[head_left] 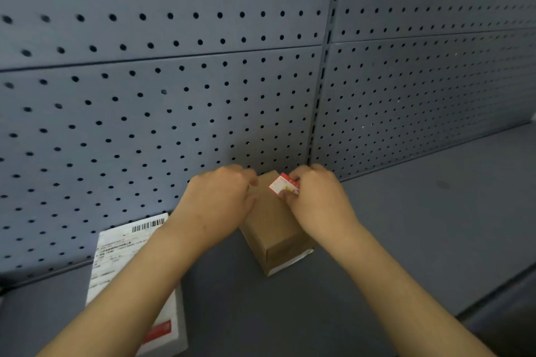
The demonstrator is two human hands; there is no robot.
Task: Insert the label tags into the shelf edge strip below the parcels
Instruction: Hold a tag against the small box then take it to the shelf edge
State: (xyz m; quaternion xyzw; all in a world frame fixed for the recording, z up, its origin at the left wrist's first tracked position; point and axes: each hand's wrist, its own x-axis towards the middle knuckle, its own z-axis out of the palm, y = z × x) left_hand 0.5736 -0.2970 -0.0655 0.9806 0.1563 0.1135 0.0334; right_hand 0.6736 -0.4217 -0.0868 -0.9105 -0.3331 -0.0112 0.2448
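Two bare forearms reach in from the bottom edge over a grey shelf deck (406, 240). Nearest, at lower left, lies a flat white parcel (121, 264), partly under the left forearm. It carries a shipping label with a barcode (148, 225) at its far end and several lines of print too blurred to read; a red patch (159, 330) sits on its near end, writing illegible.

Beyond it, at centre, a small brown cardboard box (272, 229) stands on the deck with its far end close to the back panel. A pale strip runs along its near bottom edge.

Left hand (220, 197) rests curled on the box's left top side, fingers bent; whether it grips anything cannot be told. Right hand (316, 197) is above the box's far right corner, thumb and fingers pinching a small stack of label tags (282, 185), white with red edge; the print on them is too small to read.

Behind stands the grey perforated back panel (174, 95), split by a slotted upright (322, 90). Shelf edge strip not discernible.
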